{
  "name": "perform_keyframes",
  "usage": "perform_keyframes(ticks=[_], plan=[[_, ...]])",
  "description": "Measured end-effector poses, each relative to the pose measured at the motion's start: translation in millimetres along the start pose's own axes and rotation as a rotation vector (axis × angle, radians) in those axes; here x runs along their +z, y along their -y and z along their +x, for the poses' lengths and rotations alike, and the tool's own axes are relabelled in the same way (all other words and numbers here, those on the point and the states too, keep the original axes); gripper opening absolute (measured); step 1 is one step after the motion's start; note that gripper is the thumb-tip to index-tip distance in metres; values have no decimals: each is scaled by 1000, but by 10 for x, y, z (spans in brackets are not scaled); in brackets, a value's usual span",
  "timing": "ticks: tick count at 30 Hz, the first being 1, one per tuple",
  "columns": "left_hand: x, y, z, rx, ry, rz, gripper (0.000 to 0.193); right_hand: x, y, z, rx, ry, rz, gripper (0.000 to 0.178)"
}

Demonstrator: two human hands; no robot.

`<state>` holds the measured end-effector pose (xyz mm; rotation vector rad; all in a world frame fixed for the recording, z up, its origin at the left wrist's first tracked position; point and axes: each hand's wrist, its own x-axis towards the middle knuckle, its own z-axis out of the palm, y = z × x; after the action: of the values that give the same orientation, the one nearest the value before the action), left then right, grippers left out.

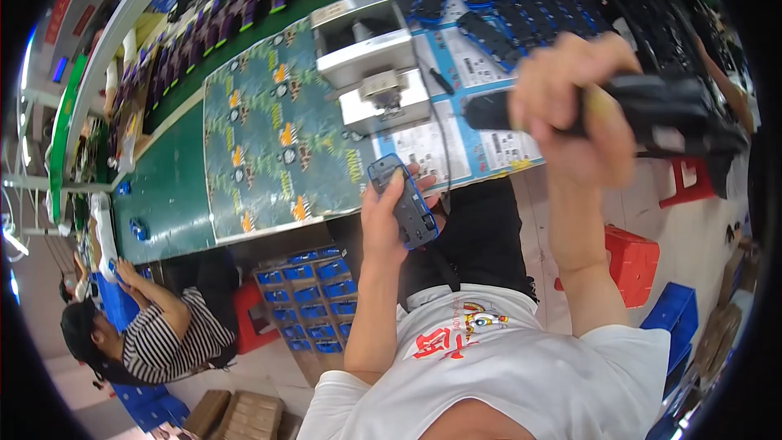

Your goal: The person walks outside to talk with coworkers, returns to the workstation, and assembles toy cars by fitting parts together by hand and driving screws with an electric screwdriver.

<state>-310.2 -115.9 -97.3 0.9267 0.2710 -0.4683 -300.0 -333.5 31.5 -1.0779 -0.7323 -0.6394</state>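
Note:
Close to the table's front edge, my left hand (380,220) grips a blue-rimmed black device casing (416,218), thumb across its face and fingers round the far side. My right hand (577,102), smeared by motion, is raised at the right, its fingers wrapped round a thick black handheld tool (672,110). The tool's exact kind is too blurred to make out. Beyond and between my hands stands a grey metal box-shaped machine (363,55) with a small mechanism on its front.
Several blue-edged black casings (505,20) lie at the back right of the patterned mat (277,122). Purple-and-black parts (208,33) line a far rack. A co-worker in stripes (175,338) sits left. A box of blue parts (305,301) and red stools (631,265) stand below.

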Motion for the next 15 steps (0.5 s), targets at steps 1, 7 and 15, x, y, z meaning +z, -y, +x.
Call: perform_keyframes(ticks=[1, 7, 15], plan=[[-93, -31, -9, 33, 9, -10, 27, 154, -199, 66, 38, -40, -21, 9], [-237, -235, 71, 89, 30, -39, 23, 695, -1020, 173, 77, -166, -295, 11], [-520, -453, 354, 140, 72, 6, 22, 838, -1249, 205, 80, -128, -473, 12]])
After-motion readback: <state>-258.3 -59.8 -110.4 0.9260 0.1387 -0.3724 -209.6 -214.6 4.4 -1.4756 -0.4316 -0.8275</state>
